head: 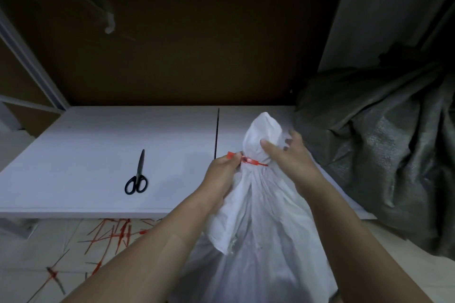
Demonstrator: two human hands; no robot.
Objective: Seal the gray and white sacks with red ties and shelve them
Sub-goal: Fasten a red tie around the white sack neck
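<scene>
Surface holds scissors. Left hand pinches the tie; right hand grips the sack above it with curled fingers. Pull the tie snug, keeping the sack steady.

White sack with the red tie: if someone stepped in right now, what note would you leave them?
The left hand pinches the red tie at its free end; the right hand grips the gathered neck of the white sack.
The tie is looped round that neck. The gray sack slumps at the right; no tie shows on it. The scissors lie on the white surface.
Left: probably pull tight, trim, shelve both sacks.
</scene>
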